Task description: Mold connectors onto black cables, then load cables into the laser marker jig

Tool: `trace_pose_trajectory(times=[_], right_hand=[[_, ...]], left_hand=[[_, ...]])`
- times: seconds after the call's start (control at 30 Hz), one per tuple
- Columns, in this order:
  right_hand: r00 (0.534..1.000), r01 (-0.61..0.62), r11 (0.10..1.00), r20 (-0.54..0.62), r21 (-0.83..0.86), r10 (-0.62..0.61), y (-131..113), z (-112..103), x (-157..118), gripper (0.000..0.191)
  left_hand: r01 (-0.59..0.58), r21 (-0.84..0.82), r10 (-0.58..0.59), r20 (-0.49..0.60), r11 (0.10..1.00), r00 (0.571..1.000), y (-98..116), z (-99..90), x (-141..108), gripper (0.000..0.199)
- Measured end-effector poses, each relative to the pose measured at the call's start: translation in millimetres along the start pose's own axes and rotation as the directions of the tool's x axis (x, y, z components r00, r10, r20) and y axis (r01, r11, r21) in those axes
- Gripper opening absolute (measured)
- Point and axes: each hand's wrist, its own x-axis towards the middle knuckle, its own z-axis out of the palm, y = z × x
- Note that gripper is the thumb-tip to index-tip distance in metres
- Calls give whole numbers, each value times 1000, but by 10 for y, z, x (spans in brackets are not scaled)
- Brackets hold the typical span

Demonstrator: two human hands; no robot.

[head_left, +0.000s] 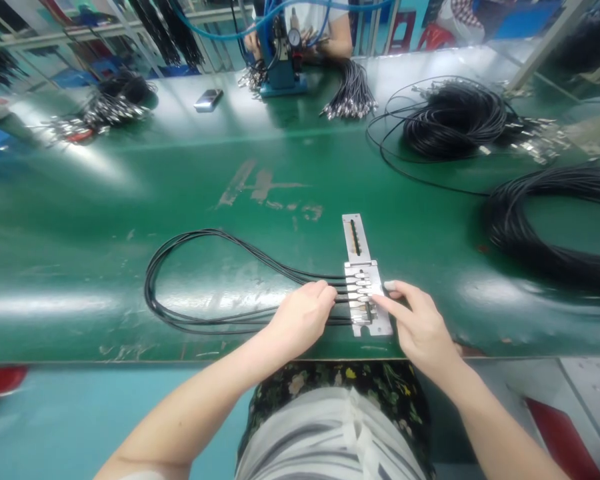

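Observation:
A hinged metal fixture (385,323) lies on the green table near its front edge, its slotted lid (356,238) folded back away from me. Several metal cable ends (361,283) sit side by side across the plate. Their black cables (153,283) loop out to the left. My left hand (307,310) pinches a black cable just left of the plate. My right hand (420,323) has its fingers apart, the index fingertip touching a metal end from the right and the thumb partly hidden.
Coiled black cables (510,227) lie at the right, with another coil (450,123) behind. A blue press (283,60), a cable bundle (351,90) and a phone (209,100) are at the back. A person (337,33) sits opposite. More cables (115,100) lie back left.

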Motion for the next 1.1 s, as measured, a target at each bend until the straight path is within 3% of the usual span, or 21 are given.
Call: trace_pose_trajectory(times=[0.13,0.27,0.47,0.6,0.8,0.93,1.1], right_hand=[[998,47,995,53,-90,-42,-23,19,13,43],[998,50,992,47,-119,-44,-21,46,-5,42],[997,37,996,69,-84,-31,-19,46,33,40],[998,45,997,48,-61,-42,-8,54,77,38],[1000,-21,996,1,91,21,27,19,21,38],[994,-88,975,-40,204,98,-4,-20,-10,36],[991,-106,963,-58,249,124,-39,-45,-33,32]], left_hand=[[-53,23,54,-7,998,999,-6,22,6,23],[-181,93,182,-2,979,983,-32,65,-5,44],[-232,171,223,69,958,972,-35,43,7,42],[-229,183,219,71,956,973,2,-18,22,41],[-188,172,206,-92,967,974,14,10,-148,28],[-125,63,128,-37,990,991,-20,26,-289,19],[-57,-58,57,6,997,998,-3,-57,-228,22]])
